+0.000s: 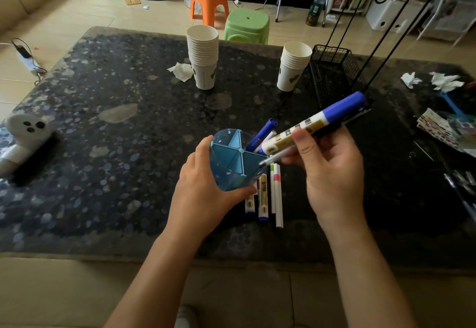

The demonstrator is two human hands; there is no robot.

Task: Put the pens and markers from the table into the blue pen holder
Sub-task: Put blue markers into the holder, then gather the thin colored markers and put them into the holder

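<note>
My left hand [203, 191] grips the blue pen holder [233, 159], tilted with its divided opening facing me and to the right. My right hand [332, 173] holds a blue-capped marker [316, 121] together with a thin pen [277, 157], their lower ends at the holder's rim. Several markers and pens [268, 196] lie on the dark table [123, 147] under and beside the holder. Another blue-capped marker [265, 132] lies behind the holder.
Two stacks of paper cups [203, 56] [293, 66] stand farther back, with crumpled tissue [181, 70] between. A black wire basket [334, 75] sits at the right, more tissues [443, 80] and clutter beyond. A white object [24, 134] lies at the left edge.
</note>
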